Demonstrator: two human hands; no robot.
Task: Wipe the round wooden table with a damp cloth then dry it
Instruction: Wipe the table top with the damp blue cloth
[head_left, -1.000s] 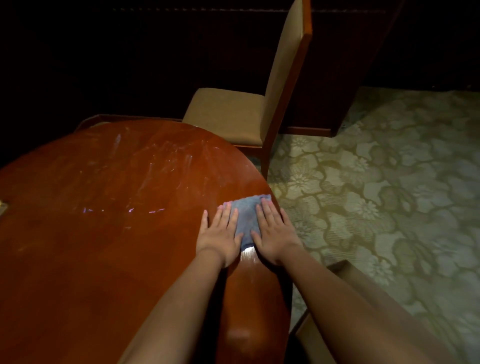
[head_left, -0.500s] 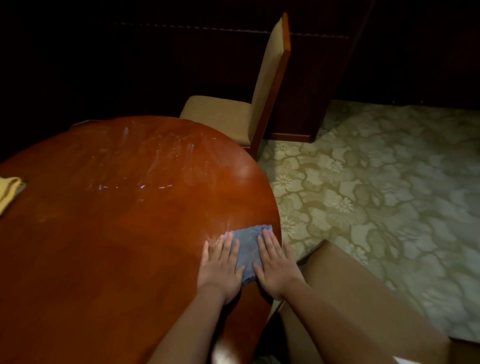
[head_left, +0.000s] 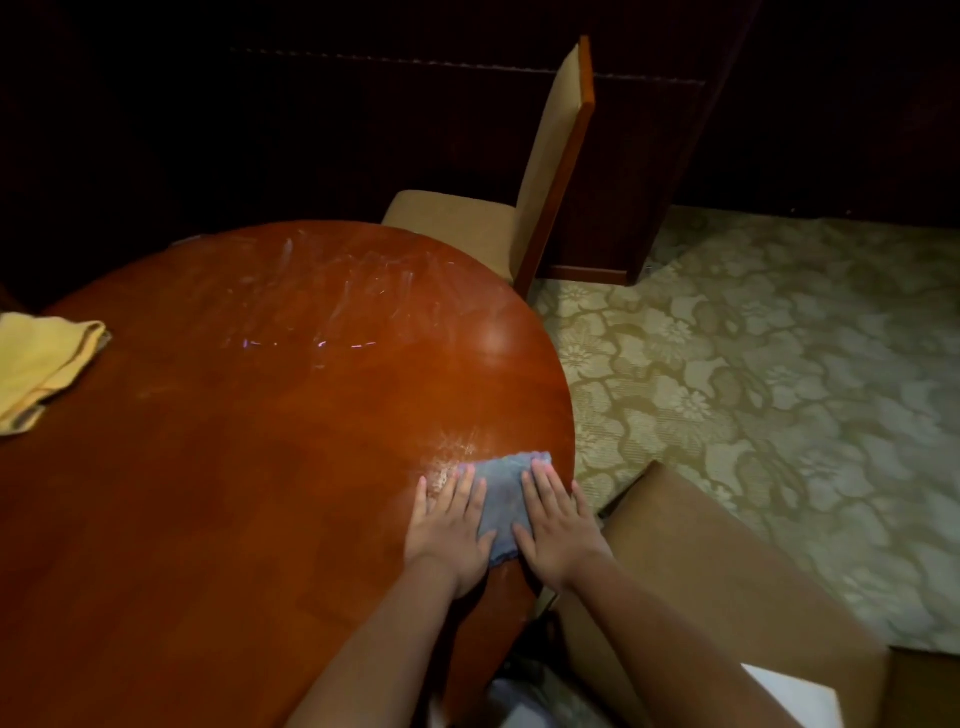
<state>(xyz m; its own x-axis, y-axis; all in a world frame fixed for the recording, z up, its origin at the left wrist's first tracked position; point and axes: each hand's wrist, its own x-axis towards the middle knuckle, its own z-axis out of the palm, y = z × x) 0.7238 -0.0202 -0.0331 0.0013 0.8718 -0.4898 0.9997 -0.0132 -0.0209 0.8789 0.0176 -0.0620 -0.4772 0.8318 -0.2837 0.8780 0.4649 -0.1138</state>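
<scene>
A round reddish wooden table (head_left: 249, 467) fills the left of the view. Near its right edge lies a small blue-grey cloth (head_left: 506, 499). My left hand (head_left: 449, 525) and my right hand (head_left: 558, 525) both press flat on the cloth with fingers spread, one on each side of it. Wet streaks glisten on the table just beyond the cloth and across the far part of the top. A folded yellow cloth (head_left: 39, 364) rests on the table at the far left edge.
An upholstered chair (head_left: 550, 171) with a wooden frame stands at the far side of the table. A second padded chair seat (head_left: 727, 587) sits close to my right arm. Patterned green carpet (head_left: 779, 389) covers the floor to the right. Dark wall panelling lies behind.
Both hands have slid the blue-grey cloth toward me along the table's right edge, leaving a wet trail. The view has shifted left, bringing the yellow cloth into sight.
</scene>
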